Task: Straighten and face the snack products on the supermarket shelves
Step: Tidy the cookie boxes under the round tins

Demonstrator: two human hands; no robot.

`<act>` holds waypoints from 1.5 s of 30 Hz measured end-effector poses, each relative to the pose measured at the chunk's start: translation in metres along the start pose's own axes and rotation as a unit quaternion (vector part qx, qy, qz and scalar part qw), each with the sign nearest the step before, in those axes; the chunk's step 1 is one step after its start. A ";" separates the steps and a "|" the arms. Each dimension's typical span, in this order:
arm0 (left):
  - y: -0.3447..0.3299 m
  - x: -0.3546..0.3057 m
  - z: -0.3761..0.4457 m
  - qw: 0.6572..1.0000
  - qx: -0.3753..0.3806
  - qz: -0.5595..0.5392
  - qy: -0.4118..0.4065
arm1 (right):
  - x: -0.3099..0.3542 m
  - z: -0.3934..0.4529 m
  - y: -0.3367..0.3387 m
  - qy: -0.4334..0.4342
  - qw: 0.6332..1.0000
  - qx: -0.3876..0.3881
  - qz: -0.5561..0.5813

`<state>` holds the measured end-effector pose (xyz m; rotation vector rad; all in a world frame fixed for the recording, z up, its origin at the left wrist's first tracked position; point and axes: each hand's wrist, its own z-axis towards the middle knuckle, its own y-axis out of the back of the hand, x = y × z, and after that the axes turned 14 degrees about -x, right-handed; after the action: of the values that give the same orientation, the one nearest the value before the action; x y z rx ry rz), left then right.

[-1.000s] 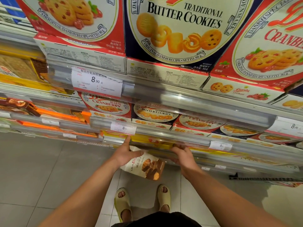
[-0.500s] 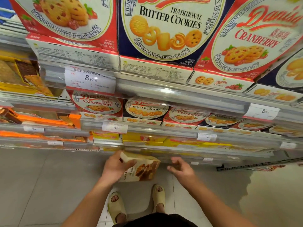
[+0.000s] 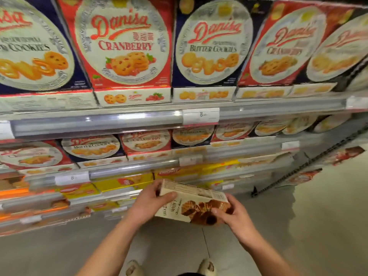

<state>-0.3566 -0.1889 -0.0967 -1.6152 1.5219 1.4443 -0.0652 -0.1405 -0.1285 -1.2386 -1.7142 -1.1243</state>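
down low in the head view, both hands hold one cream biscuit box (image 3: 192, 204) in front of the lower shelves, above the grey floor (image 3: 318, 226). the left hand (image 3: 148, 202) grips the box's left end, its thumb lying across the front face and its fingers curled round behind the top edge. the right hand (image 3: 234, 216) holds the right end, thumb pressed on the brown biscuit picture, fingers wrapped under and behind. the box is tilted, its printed front turned up toward the camera, its left end higher than its right, and it touches no shelf.

just behind the box runs a row of yellow packs (image 3: 123, 182) on a low shelf, blurred, with orange packs (image 3: 14, 191) further left. above them sits a row of small danisa boxes (image 3: 146, 141), butter cookies and cranberry kinds side by side, faces forward. the top row carries large danisa boxes: a red cranberry box (image 3: 123, 46) beside a dark blue butter cookies box (image 3: 209, 46), with more of both kinds on either side. a white price tag (image 3: 201, 116) hangs on the grey shelf rail (image 3: 99, 121) under the blue box; the number on it starts with 8, the rest is too blurred to read. at the bottom edge two pale sandals (image 3: 207, 266) show on the floor.
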 end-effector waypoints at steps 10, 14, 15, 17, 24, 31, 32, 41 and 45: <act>-0.185 -0.060 -0.014 0.922 -0.050 0.292 -0.249 | -0.026 -0.003 0.200 0.089 0.972 -0.197 -0.096; -0.237 -0.075 -0.005 0.865 -0.023 0.369 -0.340 | -0.044 -0.007 0.245 0.057 0.958 -0.273 -0.070; -0.246 -0.081 -0.002 0.853 -0.010 0.388 -0.348 | -0.049 -0.007 0.254 0.047 0.955 -0.287 -0.064; -0.262 -0.089 0.007 0.825 0.009 0.427 -0.371 | -0.059 -0.004 0.267 0.019 0.943 -0.327 -0.054; -0.304 -0.111 0.061 0.753 -0.017 0.550 -0.360 | -0.056 0.012 0.296 -0.021 0.897 -0.434 -0.077; -0.323 -0.091 0.095 0.742 -0.053 0.534 -0.401 | -0.033 0.043 0.337 -0.041 0.888 -0.446 -0.105; -0.325 -0.087 0.097 0.743 -0.054 0.532 -0.403 | -0.032 0.050 0.343 -0.041 0.887 -0.447 -0.111; -0.342 -0.076 0.113 0.777 -0.117 0.481 -0.388 | -0.042 0.129 0.364 -0.043 0.899 -0.405 -0.159; -0.367 -0.082 0.111 0.768 -0.207 0.475 -0.378 | -0.056 0.172 0.389 -0.030 0.925 -0.343 -0.160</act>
<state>-0.0443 0.0364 -0.1693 -0.1242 1.5690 2.6620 0.3123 0.0621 -0.1502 -1.4238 -1.6576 -2.0215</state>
